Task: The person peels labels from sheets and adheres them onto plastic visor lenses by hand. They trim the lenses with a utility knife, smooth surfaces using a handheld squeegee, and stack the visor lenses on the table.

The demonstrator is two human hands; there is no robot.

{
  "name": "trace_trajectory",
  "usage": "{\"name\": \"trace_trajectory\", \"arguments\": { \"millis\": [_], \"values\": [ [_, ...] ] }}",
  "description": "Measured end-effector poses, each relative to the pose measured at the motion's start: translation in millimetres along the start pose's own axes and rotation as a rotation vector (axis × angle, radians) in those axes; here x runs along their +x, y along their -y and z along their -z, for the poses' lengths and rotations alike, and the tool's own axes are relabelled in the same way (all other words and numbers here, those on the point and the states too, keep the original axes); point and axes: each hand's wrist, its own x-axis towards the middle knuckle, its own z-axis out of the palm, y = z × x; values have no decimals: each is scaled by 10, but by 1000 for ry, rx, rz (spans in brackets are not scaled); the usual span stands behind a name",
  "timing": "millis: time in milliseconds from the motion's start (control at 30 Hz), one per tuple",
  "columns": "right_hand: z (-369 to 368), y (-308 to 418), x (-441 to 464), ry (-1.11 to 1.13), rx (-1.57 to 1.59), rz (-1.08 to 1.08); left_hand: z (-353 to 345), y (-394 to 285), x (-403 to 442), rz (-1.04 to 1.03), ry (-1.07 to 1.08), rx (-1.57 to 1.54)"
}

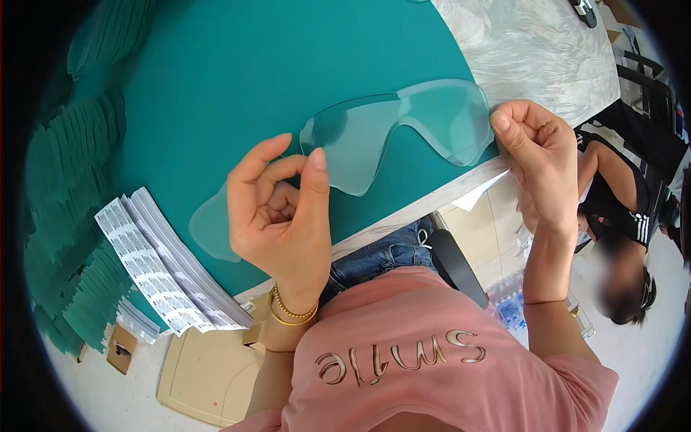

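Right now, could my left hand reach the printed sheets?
Probably yes: your left hand is near the printed sheets, with only a loose lens lying between, though it may be touching the held lens.

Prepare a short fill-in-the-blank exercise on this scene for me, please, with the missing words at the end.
1. Of the two ends of the clear lens, left and right, the right hand pinches the ____ one.
2. The gold-coloured beaded bracelet circles the person's ____ wrist.
3. The lettering on the pink shirt spells the word ____.

Missing words: right; left; Smile.
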Motion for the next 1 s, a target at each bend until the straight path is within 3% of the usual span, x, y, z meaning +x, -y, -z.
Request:
{"name": "trace_trajectory", "arguments": {
  "millis": [1000],
  "values": [
    [1,26,7,5,-69,-7,8,5,18,31,5,4]
  ]
}}
